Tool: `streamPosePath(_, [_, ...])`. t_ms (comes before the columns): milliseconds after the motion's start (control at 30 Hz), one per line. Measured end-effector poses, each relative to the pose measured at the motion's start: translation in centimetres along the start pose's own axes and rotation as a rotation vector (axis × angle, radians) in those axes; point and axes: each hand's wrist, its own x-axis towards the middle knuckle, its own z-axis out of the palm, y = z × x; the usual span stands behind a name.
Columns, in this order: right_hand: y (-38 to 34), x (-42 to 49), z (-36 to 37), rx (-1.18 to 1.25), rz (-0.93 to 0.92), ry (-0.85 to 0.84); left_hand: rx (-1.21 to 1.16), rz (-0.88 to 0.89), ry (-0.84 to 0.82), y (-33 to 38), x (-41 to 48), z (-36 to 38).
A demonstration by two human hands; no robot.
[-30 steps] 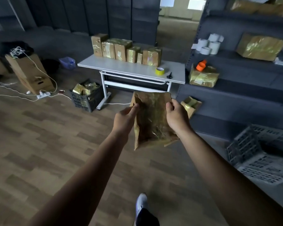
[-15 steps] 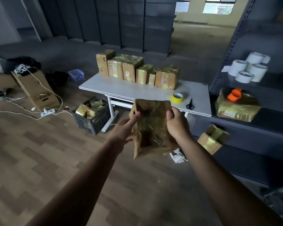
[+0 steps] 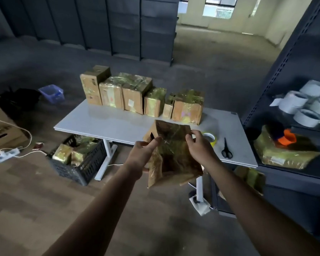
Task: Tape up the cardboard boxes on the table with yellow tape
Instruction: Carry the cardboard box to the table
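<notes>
Compared with a moment before, the white table (image 3: 109,122) had come closer, and the cardboard box (image 3: 174,157) I carried was above its front edge. My left hand (image 3: 142,154) gripped the left side of the box, and my right hand (image 3: 199,146) pinched its upper right edge. Just beyond it on the table lay the yellow tape roll (image 3: 210,139) and the scissors (image 3: 226,150). A row of taped boxes (image 3: 133,95) stood along the far edge.
</notes>
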Motion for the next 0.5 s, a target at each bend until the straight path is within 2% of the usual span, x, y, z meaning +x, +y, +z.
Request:
streamPosePath(167, [-1.9, 8.2, 1.5, -0.041, 0.034, -0.016, 0.011, -0.093, -0.107, 1.3, 9.5, -1.3])
streamPosePath(500, [0.4, 23.3, 5.9, 0.045, 0.12, -0.088, 0.082, -0.207, -0.186, 0.9, 26.2, -0.2])
